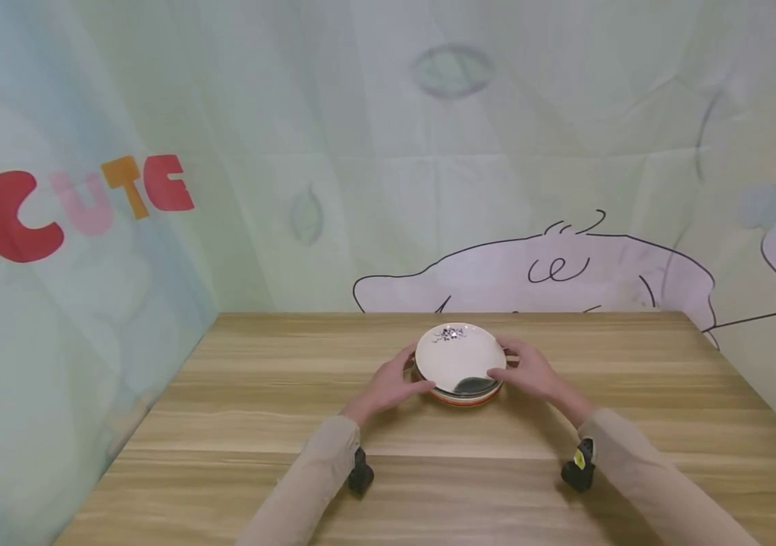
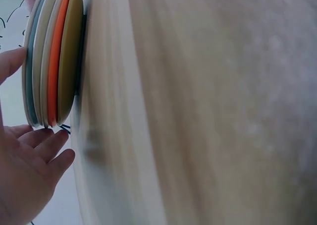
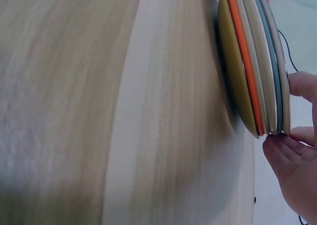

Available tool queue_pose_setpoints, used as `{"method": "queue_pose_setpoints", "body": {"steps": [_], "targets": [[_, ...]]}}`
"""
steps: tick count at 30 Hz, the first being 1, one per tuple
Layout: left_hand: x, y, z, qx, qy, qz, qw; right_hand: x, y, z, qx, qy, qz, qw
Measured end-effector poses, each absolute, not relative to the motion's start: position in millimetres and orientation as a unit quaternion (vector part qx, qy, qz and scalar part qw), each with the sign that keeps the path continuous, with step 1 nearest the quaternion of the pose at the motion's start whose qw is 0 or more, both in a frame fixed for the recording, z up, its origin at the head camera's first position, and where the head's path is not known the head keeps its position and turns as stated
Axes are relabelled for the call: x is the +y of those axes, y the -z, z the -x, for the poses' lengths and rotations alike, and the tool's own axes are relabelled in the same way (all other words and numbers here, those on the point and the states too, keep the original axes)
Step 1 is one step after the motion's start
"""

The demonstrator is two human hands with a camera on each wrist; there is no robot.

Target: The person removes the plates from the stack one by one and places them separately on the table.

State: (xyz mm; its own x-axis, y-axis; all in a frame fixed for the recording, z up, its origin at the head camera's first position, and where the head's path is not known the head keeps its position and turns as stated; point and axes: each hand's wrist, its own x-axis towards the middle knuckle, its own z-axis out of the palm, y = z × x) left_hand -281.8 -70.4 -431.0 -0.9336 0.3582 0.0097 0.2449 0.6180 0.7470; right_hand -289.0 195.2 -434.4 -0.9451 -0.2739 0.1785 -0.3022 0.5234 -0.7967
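Observation:
A stack of plates (image 1: 467, 400) sits on the wooden table, its layers neatly lined up. White with a dark floral sprig and a dark grey-green patch, the top plate (image 1: 459, 360) faces up. My left hand (image 1: 391, 381) holds the stack's left side, thumb on the top rim and fingers along the edge. On the opposite side my right hand (image 1: 532, 374) holds it the same way. From the side, in the left wrist view, the stacked plates (image 2: 53, 61) show cream, teal, beige, orange and mustard edges, mustard lowest. The right wrist view shows those same layers (image 3: 250, 61).
The wood-grain table (image 1: 463, 485) reaches back to a printed curtain (image 1: 388, 152) with cartoon drawings and coloured letters. A small black device (image 1: 360, 474) is at the left wrist, and another black device (image 1: 579, 466) at the right.

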Motion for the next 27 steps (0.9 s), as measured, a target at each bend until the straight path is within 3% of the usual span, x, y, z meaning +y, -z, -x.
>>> {"method": "queue_pose_setpoints", "body": {"steps": [27], "targets": [[-66.6,435.6,281.8,0.902,-0.399,-0.149,0.071,211.5,421.8,292.0,-0.854,-0.506,-0.114,-0.037]]}}
